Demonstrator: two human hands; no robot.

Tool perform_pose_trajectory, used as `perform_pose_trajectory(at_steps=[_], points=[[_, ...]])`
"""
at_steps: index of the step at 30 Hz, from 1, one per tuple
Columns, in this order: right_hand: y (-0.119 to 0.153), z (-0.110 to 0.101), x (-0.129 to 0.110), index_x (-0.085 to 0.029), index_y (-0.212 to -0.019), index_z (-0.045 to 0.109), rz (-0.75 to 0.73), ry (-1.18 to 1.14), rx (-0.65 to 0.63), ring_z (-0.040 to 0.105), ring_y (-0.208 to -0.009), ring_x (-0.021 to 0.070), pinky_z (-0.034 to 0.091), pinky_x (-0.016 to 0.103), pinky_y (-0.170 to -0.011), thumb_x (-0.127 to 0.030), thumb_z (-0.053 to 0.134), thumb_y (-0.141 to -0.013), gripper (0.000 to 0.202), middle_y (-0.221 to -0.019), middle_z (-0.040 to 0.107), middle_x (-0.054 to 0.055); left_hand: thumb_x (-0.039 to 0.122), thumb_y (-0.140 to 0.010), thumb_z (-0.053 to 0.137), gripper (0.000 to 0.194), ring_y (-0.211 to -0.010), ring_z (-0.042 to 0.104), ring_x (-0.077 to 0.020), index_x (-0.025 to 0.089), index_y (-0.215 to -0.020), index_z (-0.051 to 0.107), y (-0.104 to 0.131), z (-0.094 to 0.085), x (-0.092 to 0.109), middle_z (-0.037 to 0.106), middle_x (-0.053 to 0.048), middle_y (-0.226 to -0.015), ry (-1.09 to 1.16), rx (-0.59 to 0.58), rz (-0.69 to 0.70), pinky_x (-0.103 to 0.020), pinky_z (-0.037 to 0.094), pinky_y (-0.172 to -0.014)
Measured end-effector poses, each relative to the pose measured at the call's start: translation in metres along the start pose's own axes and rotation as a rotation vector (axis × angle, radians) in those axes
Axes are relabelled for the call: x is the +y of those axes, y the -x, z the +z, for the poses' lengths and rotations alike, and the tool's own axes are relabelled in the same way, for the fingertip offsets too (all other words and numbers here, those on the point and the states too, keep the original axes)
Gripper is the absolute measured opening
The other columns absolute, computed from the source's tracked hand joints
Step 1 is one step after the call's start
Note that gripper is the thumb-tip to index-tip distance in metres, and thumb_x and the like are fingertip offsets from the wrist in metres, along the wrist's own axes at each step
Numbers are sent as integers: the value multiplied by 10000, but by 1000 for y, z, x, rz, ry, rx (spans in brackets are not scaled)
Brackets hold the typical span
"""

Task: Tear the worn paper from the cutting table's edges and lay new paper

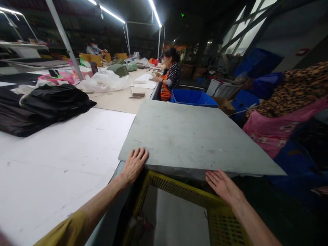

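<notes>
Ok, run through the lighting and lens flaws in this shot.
Head view: the tube lights glare, burnt out to white; head view: the far background sinks into darkness; head view: the basket looks dim beside the brighter grey board; head view: the board's right corner looks stretched, probably by a wide lens.

Workshop: long worktable (64, 164), strip lights (155, 13)

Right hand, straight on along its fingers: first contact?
Probably the grey-green board, at its near edge or underside; the right hand is right by that edge, though depth is unclear.
</notes>
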State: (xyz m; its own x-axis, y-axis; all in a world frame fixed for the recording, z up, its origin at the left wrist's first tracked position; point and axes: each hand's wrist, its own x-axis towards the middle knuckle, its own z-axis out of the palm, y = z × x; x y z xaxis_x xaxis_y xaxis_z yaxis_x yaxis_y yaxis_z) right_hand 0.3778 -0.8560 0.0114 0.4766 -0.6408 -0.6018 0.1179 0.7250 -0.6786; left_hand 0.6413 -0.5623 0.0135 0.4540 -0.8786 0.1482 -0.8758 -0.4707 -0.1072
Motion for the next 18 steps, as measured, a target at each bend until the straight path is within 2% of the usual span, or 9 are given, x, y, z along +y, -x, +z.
perform_pose_trajectory(at_steps=[4,8,11,14,18], points=[[-6,7,-2,-166,-869,509,-12,-24,17,616,-855,212,576,312,-679,-208,455,-925,89,-932,584,115,59,-853,332,479,-1257,355,-309,190,-1312,373,-7,-4,-10,392,-126,-1379,2,2,24,-495,279,-1035],[-4,16,-10,-168,-860,555,-127,-39,15,613,-725,184,578,261,-609,-153,520,-860,37,-833,590,86,63,-801,402,539,-1264,336,-335,183,-1325,360,-10,-10,-16,383,-127,-1383,25,-8,22,-513,272,-1040],[0,24,-22,-170,-815,569,-257,-53,-12,606,-713,179,578,253,-595,-98,574,-793,75,-831,600,72,54,-733,454,651,-1287,305,-342,177,-1355,306,-10,-9,-14,354,-123,-1407,57,-16,-15,-518,247,-1058],[2,32,-36,-183,-765,570,-349,-40,-39,605,-736,179,577,255,-611,-97,648,-733,121,-843,606,50,42,-721,446,673,-1298,293,-344,180,-1360,284,-11,-5,-8,338,-122,-1417,56,-9,-55,-520,234,-1064],[-6,51,-65,-193,-773,590,-475,108,-140,601,-752,167,568,244,-630,-153,648,-766,71,-858,603,42,25,-719,425,664,-1278,313,-340,168,-1352,286,-26,-11,-4,345,-127,-1406,43,6,-86,-501,264,-1047]])
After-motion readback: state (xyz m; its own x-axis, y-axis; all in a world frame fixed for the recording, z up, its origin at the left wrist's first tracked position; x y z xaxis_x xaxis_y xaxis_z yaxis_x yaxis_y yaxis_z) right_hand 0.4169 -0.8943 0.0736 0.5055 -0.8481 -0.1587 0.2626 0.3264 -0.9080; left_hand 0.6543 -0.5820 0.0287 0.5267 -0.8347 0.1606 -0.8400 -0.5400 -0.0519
